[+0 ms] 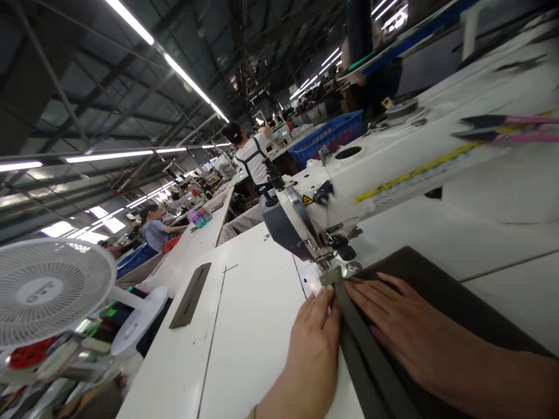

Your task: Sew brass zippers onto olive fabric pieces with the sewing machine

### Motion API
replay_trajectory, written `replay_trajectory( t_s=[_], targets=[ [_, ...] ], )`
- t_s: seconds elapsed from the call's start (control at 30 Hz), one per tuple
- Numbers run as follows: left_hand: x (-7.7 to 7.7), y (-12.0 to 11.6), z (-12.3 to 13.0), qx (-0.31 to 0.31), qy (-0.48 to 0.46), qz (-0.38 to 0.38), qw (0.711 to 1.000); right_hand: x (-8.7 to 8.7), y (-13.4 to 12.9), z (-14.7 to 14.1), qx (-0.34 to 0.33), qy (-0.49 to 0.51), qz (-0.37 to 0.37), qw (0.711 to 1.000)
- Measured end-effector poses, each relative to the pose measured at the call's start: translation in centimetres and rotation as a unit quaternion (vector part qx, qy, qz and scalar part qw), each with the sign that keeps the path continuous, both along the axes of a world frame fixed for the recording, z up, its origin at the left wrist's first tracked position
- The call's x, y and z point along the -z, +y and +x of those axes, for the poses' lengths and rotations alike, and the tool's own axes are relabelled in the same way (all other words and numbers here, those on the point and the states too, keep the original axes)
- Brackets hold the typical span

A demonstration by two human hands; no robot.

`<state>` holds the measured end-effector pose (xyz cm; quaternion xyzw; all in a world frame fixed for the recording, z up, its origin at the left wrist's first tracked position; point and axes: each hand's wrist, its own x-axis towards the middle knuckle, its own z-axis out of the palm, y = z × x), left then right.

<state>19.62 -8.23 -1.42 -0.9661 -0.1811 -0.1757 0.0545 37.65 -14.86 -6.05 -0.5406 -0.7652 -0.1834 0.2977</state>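
While both hands lie open and flat, neither clenched, the left hand (312,343) presses the edge of an olive fabric strap (362,361) and the right hand (393,320) spreads across a dark fabric panel (437,291), just before the presser foot (338,272) of a white industrial sewing machine (371,180). Its yellow strip label (414,173) is unreadable; a yellow warning triangle (308,200) shows nearby, and pink-handled thread snips (506,129) lie on top.
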Motion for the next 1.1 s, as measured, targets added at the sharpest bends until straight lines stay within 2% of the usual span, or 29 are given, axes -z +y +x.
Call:
replay_trajectory(
  t_s=[0.1, 0.27, 0.43, 0.53, 0.67, 0.9, 1.1],
  targets=[
    [0.2, 0.6, -0.2, 0.02, 0.015, 0.008, 1.0, 0.2, 0.5, -0.8, 0.021, 0.041, 0.015, 0.999],
    [0.8, 1.6, -0.9, 0.015, 0.025, 0.041, 0.999, -0.5, 0.6, -1.1, 0.013, 0.089, 0.056, 0.994],
    [0.8, 2.6, -1.5, 0.007, 0.032, 0.025, 0.999, -0.9, 0.5, -1.1, 0.042, 0.103, 0.087, 0.99],
    [0.7, 2.9, -1.7, 0.025, 0.035, 0.054, 0.998, -0.9, 0.6, -1.1, 0.046, 0.107, 0.084, 0.99],
    [0.8, 3.2, -1.8, 0.036, 0.041, 0.082, 0.995, -0.7, 0.8, -1.0, 0.017, 0.104, 0.05, 0.993],
    [1.0, 3.1, -2.2, 0.03, 0.047, 0.089, 0.995, -0.5, 0.9, -1.2, 0.007, 0.108, 0.033, 0.994],
    [0.3, 3.0, -1.9, 0.042, 0.068, 0.088, 0.993, -0.1, 1.0, -1.4, 0.0, 0.1, -0.006, 0.995]
  ],
)
